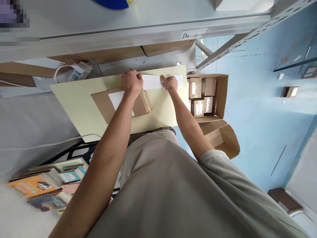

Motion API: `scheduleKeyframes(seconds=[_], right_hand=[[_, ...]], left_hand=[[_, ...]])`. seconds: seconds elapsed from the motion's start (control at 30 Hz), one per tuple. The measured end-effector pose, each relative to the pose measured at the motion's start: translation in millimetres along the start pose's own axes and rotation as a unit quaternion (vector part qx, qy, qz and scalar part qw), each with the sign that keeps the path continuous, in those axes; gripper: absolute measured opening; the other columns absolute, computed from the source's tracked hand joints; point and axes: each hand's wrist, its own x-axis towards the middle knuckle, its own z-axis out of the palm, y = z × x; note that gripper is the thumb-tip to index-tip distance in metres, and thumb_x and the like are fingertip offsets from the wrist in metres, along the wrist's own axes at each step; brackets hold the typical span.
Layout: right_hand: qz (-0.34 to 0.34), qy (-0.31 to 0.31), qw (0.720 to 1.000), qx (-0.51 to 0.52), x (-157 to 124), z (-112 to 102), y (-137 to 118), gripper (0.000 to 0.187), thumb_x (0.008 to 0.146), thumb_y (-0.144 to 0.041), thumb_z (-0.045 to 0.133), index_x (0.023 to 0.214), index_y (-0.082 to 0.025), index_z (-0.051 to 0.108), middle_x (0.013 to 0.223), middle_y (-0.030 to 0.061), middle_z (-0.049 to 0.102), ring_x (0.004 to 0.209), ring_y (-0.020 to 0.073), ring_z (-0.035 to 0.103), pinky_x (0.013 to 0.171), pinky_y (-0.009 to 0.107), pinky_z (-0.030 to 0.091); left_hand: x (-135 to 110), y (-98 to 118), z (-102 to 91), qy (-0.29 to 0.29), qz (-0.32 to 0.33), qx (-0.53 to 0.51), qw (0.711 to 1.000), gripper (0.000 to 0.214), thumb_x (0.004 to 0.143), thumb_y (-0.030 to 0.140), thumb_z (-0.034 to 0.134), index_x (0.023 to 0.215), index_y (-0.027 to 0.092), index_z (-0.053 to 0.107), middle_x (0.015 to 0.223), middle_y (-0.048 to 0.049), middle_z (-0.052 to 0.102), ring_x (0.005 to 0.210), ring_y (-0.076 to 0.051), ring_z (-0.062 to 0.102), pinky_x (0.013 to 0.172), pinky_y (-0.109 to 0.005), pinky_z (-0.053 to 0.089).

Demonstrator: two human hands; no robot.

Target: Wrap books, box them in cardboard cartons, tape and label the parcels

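pinching white paper strip (153,82) with left hand (132,82) and right hand (170,83) | cardboard box (106,106) already bears white label (116,98) | strip not yet on box

Bright, soft light, with glare on taped boxes (198,107), wide-angle edge stretch and blurred books (49,185) lower left.

We note a loose, plain grey-beige shirt (160,185), matte, softly creased down the front. Its right sleeve (215,160) is short and reads paler. We see the right forearm (183,114), left arm (106,158), left hand (132,82) and right hand (170,83) all bare.
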Motion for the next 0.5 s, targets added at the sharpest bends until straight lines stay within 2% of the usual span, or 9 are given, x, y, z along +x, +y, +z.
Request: scheduleKeyframes(seconds=[0.1,0.2,0.37,0.5], right_hand=[[-0.008,-0.005,1.0,0.002,-0.7,-1.7,-0.5,0.057,0.113,-0.07,0.068,0.086,-0.021,0.079,0.065,0.0042,0.073,0.077,0.0274,0.083,0.099,0.04,0.066],[-0.007,-0.019,1.0,0.001,-0.6,-4.0,-1.3,0.057,0.114,-0.07,0.068,0.087,-0.02,0.079,0.063,0.0037,0.072,0.074,0.0273,0.082,0.099,0.042,0.067],[-0.023,-0.059,0.998,-0.021,1.8,-4.3,-0.2,0.038,0.115,-0.043,0.07,0.087,-0.019,0.079,0.06,0.0028,0.069,0.081,0.0294,0.083,0.105,0.044,0.067],[-0.026,-0.047,0.998,-0.044,0.8,-1.8,0.3,0.032,0.113,-0.028,0.069,0.083,-0.02,0.077,0.062,0.0036,0.07,0.086,0.0301,0.084,0.11,0.045,0.065]], left_hand=[[2.7,-3.2,-6.3,-0.008,0.014,-0.016,1.0,0.033,0.106,0.048,0.069,0.109,0.018,0.082,0.11,-0.0172,0.087,0.134,-0.037,0.079,0.129,-0.051,0.055],[0.8,0.8,-12.4,-0.035,-0.003,0.005,0.999,0.033,0.109,0.044,0.068,0.113,0.015,0.083,0.116,-0.019,0.087,0.132,-0.038,0.08,0.128,-0.051,0.055],[-9.4,17.4,-20.8,-0.052,-0.005,0.027,0.998,0.026,0.113,0.033,0.069,0.116,0.01,0.082,0.124,-0.0194,0.087,0.127,-0.035,0.081,0.125,-0.049,0.056],[-13.2,25.4,-29.9,-0.028,0.0,-0.003,1.0,0.024,0.116,0.033,0.069,0.113,0.011,0.078,0.121,-0.0145,0.086,0.127,-0.032,0.079,0.125,-0.045,0.054]])
